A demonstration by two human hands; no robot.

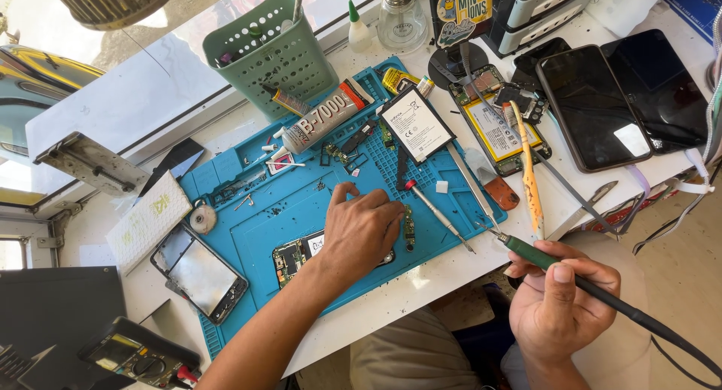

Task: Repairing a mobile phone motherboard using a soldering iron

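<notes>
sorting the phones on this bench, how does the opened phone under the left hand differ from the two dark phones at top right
The opened phone lies on the blue mat with its circuit board bared; the two dark phones lie on the white bench, showing only smooth glossy black faces.

The left hand partly covers the opened phone; nothing touches the dark phones.

All lie flat.

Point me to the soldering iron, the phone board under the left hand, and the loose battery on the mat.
soldering iron (535,256), head view, on its green grip
phone board (295,255), head view, on the exposed part left of the hand
battery (416,125), head view, on its white label face
</notes>
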